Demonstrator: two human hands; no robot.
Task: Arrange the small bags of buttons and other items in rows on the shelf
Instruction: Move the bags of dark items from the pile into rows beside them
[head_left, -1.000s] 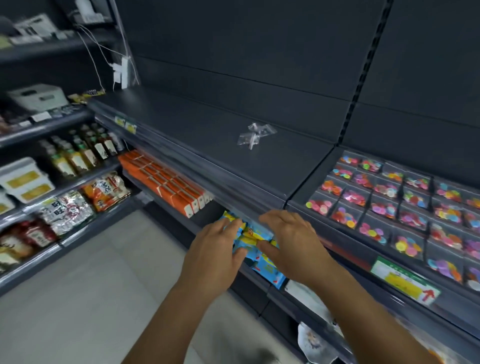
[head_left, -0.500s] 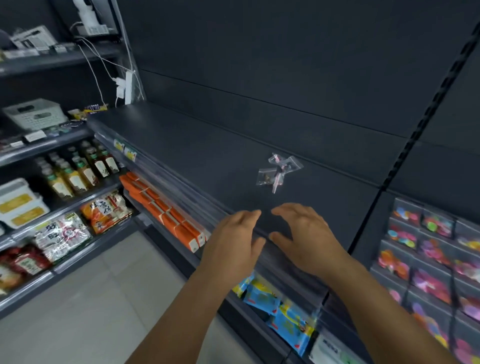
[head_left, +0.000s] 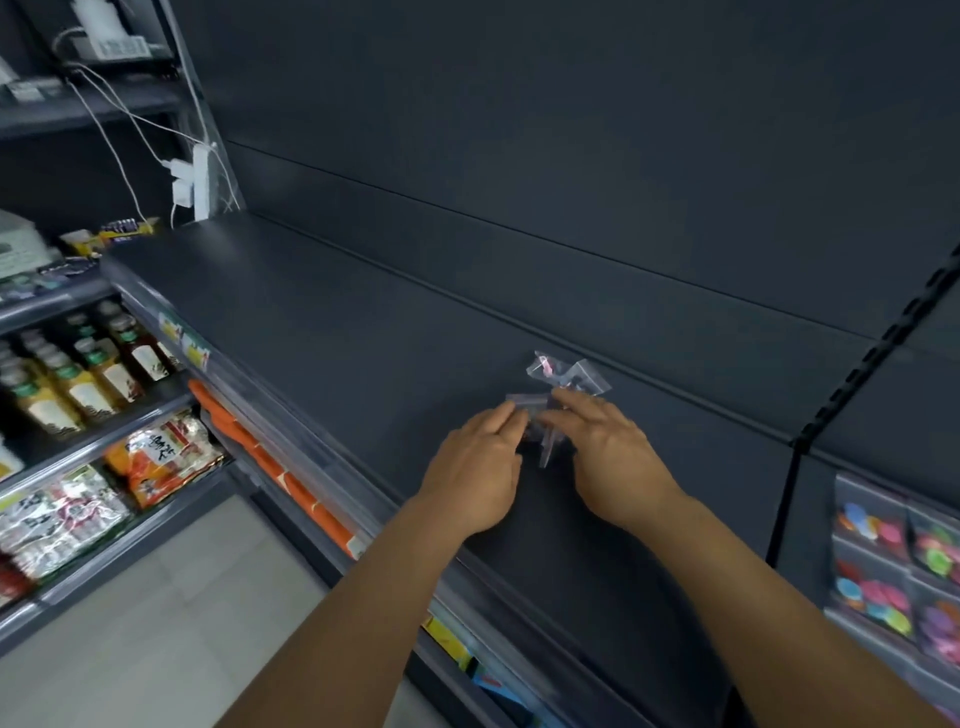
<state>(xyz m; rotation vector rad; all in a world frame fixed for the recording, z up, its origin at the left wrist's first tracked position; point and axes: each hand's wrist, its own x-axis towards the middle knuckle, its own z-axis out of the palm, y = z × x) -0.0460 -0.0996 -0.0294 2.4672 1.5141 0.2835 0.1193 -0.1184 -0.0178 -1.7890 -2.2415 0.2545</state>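
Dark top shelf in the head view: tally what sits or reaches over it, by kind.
Hands: 2, the left hand and the right hand.
Pile of small clear bags: 1; the separate bags overlap and cannot be counted.
Total: 3, on the shelf.

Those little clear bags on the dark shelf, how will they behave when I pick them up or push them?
The clear bags look like thin, crinkled film, so probably floppy. They seem nearly empty, so likely very light and apt to slide on the smooth shelf. They overlap in a loose pile, so pushing one may drag others.
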